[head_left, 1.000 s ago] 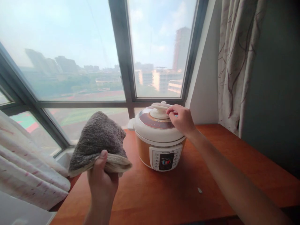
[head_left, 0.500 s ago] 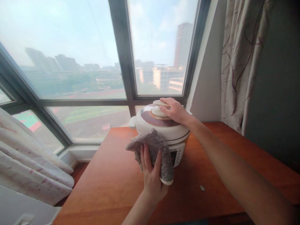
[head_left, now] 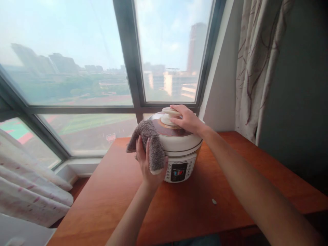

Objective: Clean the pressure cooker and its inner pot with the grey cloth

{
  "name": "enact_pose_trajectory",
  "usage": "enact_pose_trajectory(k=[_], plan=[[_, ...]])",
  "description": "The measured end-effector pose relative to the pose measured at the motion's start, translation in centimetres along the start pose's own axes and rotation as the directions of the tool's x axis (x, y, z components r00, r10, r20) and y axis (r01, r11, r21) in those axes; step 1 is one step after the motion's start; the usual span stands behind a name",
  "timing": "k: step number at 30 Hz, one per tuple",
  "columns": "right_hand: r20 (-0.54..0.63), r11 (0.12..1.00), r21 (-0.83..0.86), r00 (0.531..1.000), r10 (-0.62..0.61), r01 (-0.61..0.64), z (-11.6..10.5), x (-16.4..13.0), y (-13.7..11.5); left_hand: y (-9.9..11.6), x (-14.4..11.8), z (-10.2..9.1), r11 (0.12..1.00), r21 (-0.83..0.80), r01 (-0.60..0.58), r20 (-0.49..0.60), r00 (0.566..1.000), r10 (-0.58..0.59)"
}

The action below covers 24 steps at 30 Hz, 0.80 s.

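Left hand (head_left: 148, 165) pressing a grey cloth (head_left: 150, 143) against the left side of the cooker (head_left: 180, 153). Right hand (head_left: 187, 119) resting on the cooker's lid knob (head_left: 167, 115). Wooden table (head_left: 115, 194) beneath the cooker, window (head_left: 77, 58) behind, curtain (head_left: 256, 61) right of it.

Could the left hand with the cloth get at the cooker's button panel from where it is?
Probably yes: the left hand presses the cloth against the cooker right beside the control panel, which faces forward, uncovered.

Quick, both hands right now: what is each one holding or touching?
Left hand: closed on the grey cloth, pressing it against the cooker side.
Right hand: resting on the lid knob, fingers curled round it.
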State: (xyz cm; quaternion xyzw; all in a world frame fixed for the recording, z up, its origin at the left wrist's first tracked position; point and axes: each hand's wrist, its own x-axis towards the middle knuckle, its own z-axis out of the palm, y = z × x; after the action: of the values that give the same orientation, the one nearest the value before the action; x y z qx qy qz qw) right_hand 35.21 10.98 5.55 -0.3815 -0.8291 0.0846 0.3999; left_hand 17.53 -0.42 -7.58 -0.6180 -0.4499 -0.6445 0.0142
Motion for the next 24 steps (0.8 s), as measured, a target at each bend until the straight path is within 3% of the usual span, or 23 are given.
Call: enact_pose_trajectory(k=[2, 4, 6, 8, 12, 16, 19, 21, 24], plan=[[0.017, 0.997, 0.07, 0.999, 0.031, -0.032, -0.2, 0.0, -0.2, 0.8, 1.6, 0.1, 0.993, -0.068, 0.101, -0.076, 0.991, -0.106], [0.03, 0.989, 0.129, 0.997, 0.067, -0.07, -0.3, 0.0, -0.3, 1.8, 2.4, 0.2, 0.992, -0.055, 0.111, -0.116, 0.986, -0.117], [0.042, 0.983, 0.159, 0.995, 0.09, -0.096, -0.4, 0.1, -0.4, 2.6, 2.3, 0.2, 1.0, 0.024, 0.002, -0.067, 0.998, 0.0], [0.062, 0.975, 0.194, 0.993, 0.101, -0.111, -0.6, 0.1, -0.4, 3.1, 1.6, 0.1, 0.974, 0.118, -0.194, 0.054, 0.981, 0.189], [0.102, 0.943, 0.299, 0.987, 0.12, -0.146, -0.9, 0.1, -0.2, 3.4, 0.3, -0.3, 0.813, 0.22, -0.539, 0.333, 0.825, 0.457], [0.119, 0.907, 0.388, 0.985, 0.126, -0.163, -1.0, -0.1, -0.1, 3.3, -0.4, -1.0, 0.666, 0.192, -0.721, 0.579, 0.631, 0.516], [0.119, 0.88, 0.436, 0.981, 0.151, -0.188, -0.8, -0.2, 0.0, 3.4, -1.4, -1.6, 0.569, 0.128, -0.812, 0.692, 0.484, 0.535], [0.118, 0.868, 0.453, 0.979, 0.167, -0.203, -0.7, -0.2, 0.0, 3.6, -2.0, -1.7, 0.538, 0.096, -0.837, 0.735, 0.424, 0.529], [0.142, 0.838, 0.496, 0.974, 0.179, -0.226, -0.7, -0.2, 0.1, 3.8, -2.6, -1.2, 0.522, 0.071, -0.85, 0.756, 0.388, 0.528]])
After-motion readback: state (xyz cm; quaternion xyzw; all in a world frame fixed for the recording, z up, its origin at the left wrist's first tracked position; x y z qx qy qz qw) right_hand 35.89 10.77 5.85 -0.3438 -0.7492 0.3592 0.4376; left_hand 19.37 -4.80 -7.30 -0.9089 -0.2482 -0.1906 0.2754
